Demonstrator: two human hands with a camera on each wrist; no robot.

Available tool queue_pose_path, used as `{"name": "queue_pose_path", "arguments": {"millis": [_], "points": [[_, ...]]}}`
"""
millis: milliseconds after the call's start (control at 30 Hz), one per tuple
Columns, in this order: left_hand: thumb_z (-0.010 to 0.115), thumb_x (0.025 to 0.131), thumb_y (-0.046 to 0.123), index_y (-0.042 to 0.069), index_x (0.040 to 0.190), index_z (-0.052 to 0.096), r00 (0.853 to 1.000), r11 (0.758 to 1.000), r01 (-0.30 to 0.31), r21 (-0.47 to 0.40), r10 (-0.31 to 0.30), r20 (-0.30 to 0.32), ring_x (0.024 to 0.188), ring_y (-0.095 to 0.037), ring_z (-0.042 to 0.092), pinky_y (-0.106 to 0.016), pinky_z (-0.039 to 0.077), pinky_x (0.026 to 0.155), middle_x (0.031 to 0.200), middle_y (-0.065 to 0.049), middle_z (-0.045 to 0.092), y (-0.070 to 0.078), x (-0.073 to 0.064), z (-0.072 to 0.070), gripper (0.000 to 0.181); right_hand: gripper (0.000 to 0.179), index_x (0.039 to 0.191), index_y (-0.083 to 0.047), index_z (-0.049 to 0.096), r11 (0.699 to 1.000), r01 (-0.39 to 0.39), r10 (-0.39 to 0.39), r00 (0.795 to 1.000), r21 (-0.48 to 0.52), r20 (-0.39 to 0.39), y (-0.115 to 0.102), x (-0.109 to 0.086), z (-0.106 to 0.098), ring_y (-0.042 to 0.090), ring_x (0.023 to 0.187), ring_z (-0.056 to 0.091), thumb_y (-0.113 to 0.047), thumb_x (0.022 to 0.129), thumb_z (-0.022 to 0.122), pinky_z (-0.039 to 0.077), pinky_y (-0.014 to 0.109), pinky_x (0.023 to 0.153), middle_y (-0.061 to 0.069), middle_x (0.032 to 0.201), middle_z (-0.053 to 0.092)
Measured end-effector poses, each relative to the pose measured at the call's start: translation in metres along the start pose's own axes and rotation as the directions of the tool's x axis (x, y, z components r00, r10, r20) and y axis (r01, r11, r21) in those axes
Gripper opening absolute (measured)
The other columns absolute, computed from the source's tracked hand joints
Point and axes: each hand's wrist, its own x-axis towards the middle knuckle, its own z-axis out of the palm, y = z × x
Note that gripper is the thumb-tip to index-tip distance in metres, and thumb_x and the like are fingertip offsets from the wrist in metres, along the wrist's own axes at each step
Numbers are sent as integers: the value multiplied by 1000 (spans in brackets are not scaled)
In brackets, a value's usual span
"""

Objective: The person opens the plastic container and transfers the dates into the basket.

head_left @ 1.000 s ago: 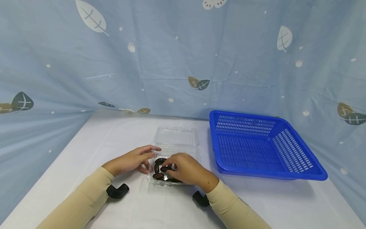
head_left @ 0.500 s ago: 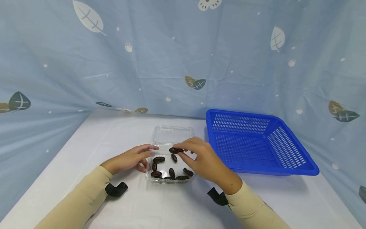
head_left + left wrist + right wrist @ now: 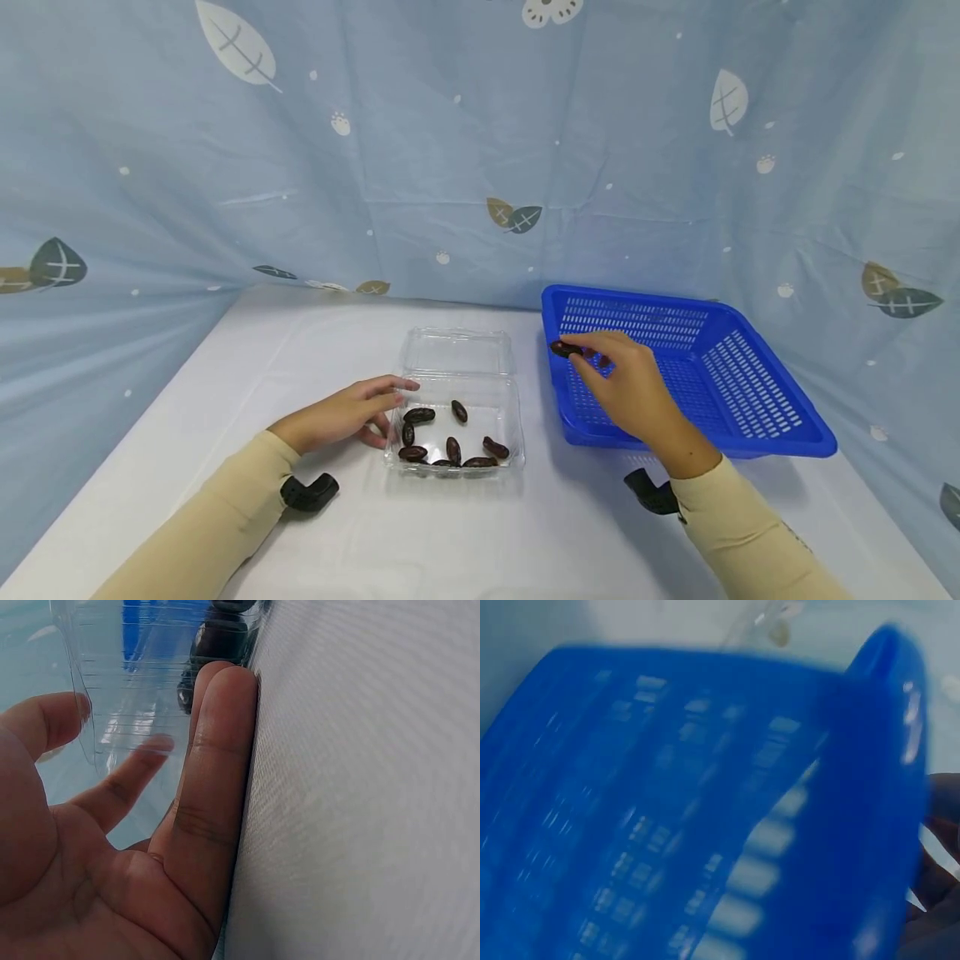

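Having moved rightward from the clear box (image 3: 483,421) since half a second ago, the right grip (image 3: 630,387) pinches a dark oval piece (image 3: 564,349) by the left rim of the blue basket (image 3: 705,379), while the left grip (image 3: 352,414), fingers relaxed, touches the box on the white table (image 3: 450,542).

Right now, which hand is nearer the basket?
Right. The right hand is at the left end of the basket; the left hand is farther off, beside the box.
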Motion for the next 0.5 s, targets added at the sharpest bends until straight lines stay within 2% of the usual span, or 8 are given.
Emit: {"name": "queue_pose_path", "arguments": {"millis": [133,267,333,400,500], "points": [[44,108,33,17,150,42,1000,1000,3,-3,-3,-3,84,-19,65,-36,62,74,137,-24,45,0,1,0,45,29,118,-7,74,997,-70,71,997,-40,33,18,-1,-6,23,90,66,1,90,71,58,40,73,12,108,73],[45,108,34,16,150,42,1000,1000,1,-5,-1,-2,84,-19,64,-36,62,74,142,-24,42,1,1,1,46,25,117,-5,73,987,-152,156,983,-55,97,33,-1,-10,26,88,66,0,93,68,54,32,65,15,108,73],[44,108,33,15,150,42,1000,1000,-3,-6,3,3,84,-18,64,-36,62,74,141,-25,43,2,0,1,46,24,117,-4,73,978,-198,205,968,-61,148,39,0,-11,27,88,66,-1,94,67,48,28,57,16,108,73],[44,108,33,14,151,41,1000,1000,-6,-7,6,4,84,-18,64,-36,62,74,142,-26,42,2,0,1,47,23,117,-3,72,969,-235,245,947,-73,207,44,0,-11,28,90,66,-2,95,66,45,26,55,17,109,73],[46,108,33,15,151,41,1000,1000,2,-11,-2,-3,84,-18,64,-36,62,74,145,-25,42,1,0,1,47,22,116,-3,72,960,-262,280,915,-101,292,51,2,-8,28,93,67,-3,96,64,51,29,60,16,110,73]]}}
